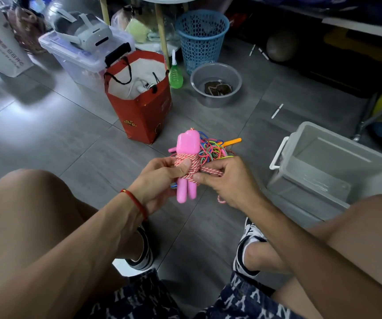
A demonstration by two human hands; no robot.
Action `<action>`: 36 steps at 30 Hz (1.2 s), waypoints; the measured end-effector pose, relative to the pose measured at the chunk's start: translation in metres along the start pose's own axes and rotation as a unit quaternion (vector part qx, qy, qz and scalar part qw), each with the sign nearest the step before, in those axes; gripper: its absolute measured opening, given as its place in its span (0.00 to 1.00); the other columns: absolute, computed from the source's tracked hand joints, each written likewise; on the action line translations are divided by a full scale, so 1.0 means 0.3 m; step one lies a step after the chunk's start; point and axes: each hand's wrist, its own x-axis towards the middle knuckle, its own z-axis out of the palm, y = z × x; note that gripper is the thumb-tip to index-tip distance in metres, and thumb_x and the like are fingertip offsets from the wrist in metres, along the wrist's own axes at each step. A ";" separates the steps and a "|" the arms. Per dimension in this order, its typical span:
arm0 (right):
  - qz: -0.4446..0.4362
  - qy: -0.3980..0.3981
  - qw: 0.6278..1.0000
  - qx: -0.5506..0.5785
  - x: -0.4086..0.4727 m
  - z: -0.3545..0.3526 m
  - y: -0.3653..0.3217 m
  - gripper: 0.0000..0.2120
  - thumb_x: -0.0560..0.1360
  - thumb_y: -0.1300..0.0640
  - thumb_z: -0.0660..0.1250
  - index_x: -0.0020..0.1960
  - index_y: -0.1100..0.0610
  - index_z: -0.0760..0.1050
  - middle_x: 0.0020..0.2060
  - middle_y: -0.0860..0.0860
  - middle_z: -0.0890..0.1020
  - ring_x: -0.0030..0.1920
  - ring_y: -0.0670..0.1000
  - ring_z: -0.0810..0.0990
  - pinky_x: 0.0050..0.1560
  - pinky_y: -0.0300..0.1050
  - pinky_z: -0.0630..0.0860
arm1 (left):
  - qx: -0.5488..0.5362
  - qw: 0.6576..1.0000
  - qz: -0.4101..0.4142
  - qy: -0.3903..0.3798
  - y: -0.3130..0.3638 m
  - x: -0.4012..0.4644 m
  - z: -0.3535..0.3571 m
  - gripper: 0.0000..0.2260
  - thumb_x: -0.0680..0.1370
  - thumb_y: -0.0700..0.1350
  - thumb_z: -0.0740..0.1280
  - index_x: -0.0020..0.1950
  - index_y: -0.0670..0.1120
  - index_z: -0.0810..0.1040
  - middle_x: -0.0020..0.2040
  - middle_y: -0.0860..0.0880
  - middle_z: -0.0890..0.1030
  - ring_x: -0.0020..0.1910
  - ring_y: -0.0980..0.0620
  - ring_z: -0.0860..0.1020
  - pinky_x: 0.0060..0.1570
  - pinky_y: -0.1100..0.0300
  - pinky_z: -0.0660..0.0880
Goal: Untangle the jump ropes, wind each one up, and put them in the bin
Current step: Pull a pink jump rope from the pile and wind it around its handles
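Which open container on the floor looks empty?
The grey bin at the right, beside the person's knee. Unlike it, the red bag holds cables and the round grey basin holds something dark.

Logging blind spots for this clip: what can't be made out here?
Head view, the only one:
- Rope's free end: hidden inside right hand.
- Pink handles: middles covered by red-white rope and left hand.
- Coloured rope pile: count unclear, tangled and partly behind the handles.
- Grey bin: floor partly hidden by its near wall.
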 end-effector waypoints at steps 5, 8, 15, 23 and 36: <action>-0.030 0.063 0.997 -0.025 -0.021 0.033 -0.028 0.19 0.67 0.39 0.76 0.36 0.55 0.82 0.23 0.51 0.72 0.28 0.46 0.64 0.29 0.49 0.67 | -0.033 0.996 0.031 0.082 0.011 -0.003 0.040 0.10 0.78 0.42 0.70 0.50 0.34 0.81 0.41 0.39 0.83 0.43 0.41 0.79 0.50 0.37 0.78; -0.013 0.043 0.996 0.072 -0.011 0.016 -0.034 0.12 0.66 0.46 0.80 0.41 0.54 0.87 0.32 0.58 0.83 0.33 0.46 0.69 0.34 0.49 0.71 | -0.044 0.997 0.028 0.053 0.017 -0.012 0.044 0.07 0.78 0.42 0.70 0.49 0.39 0.82 0.42 0.41 0.83 0.42 0.44 0.80 0.50 0.43 0.78; 0.005 -0.058 0.978 0.198 0.006 -0.070 -0.013 0.09 0.71 0.59 0.77 0.50 0.58 0.87 0.48 0.56 0.87 0.46 0.46 0.82 0.54 0.42 0.79 | -0.125 0.982 0.006 -0.142 0.036 -0.019 -0.041 0.15 0.78 0.46 0.68 0.57 0.37 0.76 0.57 0.38 0.81 0.56 0.40 0.81 0.55 0.40 0.79; -0.088 -0.114 0.982 0.124 -0.006 -0.088 -0.013 0.04 0.75 0.59 0.74 0.48 0.58 0.86 0.38 0.51 0.84 0.42 0.46 0.76 0.47 0.46 0.73 | -0.113 0.958 -0.003 -0.263 0.025 -0.024 -0.045 0.20 0.77 0.49 0.67 0.64 0.38 0.79 0.59 0.39 0.80 0.57 0.40 0.81 0.61 0.49 0.77; -0.054 0.035 0.995 -0.073 -0.049 -0.020 -0.076 0.14 0.75 0.51 0.69 0.31 0.49 0.81 0.21 0.47 0.67 0.26 0.46 0.62 0.30 0.44 0.61 | 0.017 0.990 0.138 -0.017 0.002 0.004 0.015 0.17 0.78 0.43 0.67 0.65 0.37 0.76 0.57 0.34 0.82 0.53 0.42 0.81 0.61 0.42 0.76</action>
